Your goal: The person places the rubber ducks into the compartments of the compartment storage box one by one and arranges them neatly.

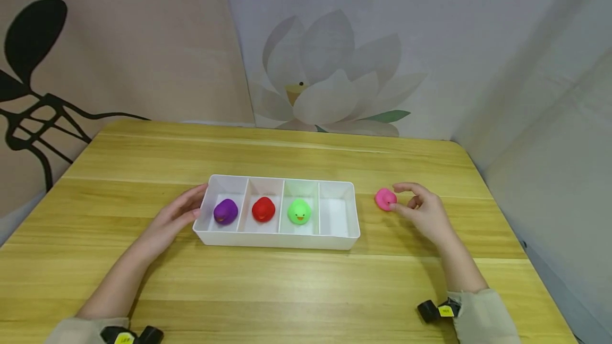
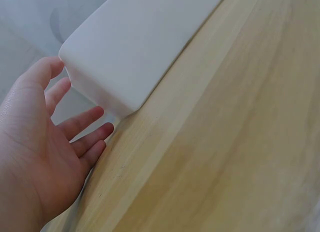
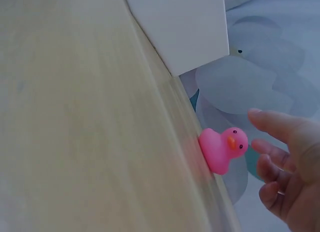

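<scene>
A white four-compartment tray [image 1: 276, 240] lies on the wooden table. From left to right, three compartments hold a purple toy duck [image 1: 226, 211], a red toy duck [image 1: 263, 209] and a green toy duck [image 1: 299, 211]; the rightmost holds nothing. My left hand [image 1: 169, 217] rests at the tray's left end, its fingers loosely extended, thumb and fingertip at the corner in the left wrist view. A pink rubber duck [image 3: 221, 148] sits upright on the table right of the tray. Spread around its right side, my right hand [image 1: 425, 214] has thumb and forefinger apart, with a gap to the duck in the right wrist view.
The wooden table [image 1: 287, 291] reaches back to a fabric backdrop [image 1: 344, 68] printed with a lotus. Another cloth [image 1: 535, 94] hangs along the right side. A black wrist camera [image 1: 432, 310] sits at the right sleeve, another [image 1: 138, 335] at the left.
</scene>
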{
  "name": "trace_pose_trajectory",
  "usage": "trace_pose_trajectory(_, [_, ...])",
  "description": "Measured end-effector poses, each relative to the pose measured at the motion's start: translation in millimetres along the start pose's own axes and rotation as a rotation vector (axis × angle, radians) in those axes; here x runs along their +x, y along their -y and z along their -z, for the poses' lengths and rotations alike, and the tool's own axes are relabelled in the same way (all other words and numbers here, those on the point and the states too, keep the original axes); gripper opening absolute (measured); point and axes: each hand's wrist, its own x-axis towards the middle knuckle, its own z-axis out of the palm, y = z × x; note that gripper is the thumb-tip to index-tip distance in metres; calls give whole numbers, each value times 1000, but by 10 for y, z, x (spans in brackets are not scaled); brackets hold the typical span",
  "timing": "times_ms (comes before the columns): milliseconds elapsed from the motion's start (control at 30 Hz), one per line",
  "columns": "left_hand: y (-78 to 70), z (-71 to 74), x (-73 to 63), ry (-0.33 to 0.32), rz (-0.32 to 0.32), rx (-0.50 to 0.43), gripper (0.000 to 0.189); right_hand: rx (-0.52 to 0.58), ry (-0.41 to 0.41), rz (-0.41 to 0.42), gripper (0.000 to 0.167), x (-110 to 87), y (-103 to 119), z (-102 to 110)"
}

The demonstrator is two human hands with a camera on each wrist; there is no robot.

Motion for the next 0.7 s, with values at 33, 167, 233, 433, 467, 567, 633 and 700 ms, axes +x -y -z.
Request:
trace_pose_trajectory(33, [0,0,0,0,0,1,50,-5,3,0,44,2,-21,-1])
trace_pose_trajectory(167, [-3,-2,-2,1,-4,2,50,-19,22,2,44,7,-95,-8])
trace_pose_trajectory(233, [-4,-2,-2,0,-5,0,50,-19,33,3,44,10,-123,-15])
trace_pose_trajectory(433, [-7,-2,-3,-4,-5,3,50,-10,63,-13,44,24,-189,-38])
trace_pose_trajectory(467, [-7,-2,-3,-4,-4,3,50,-9,69,-22,45,24,-202,-41])
trace_pose_trajectory(567, [-6,-2,-2,-2,-5,1,50,3,85,-43,45,29,-236,-57])
trace_pose_trajectory(633, [-7,-3,-1,-3,-5,-1,49,7,91,-58,46,31,-259,-68])
trace_pose_trajectory(700, [-7,-3,-1,-2,-6,-4,49,13,93,-66,47,32,-279,-79])
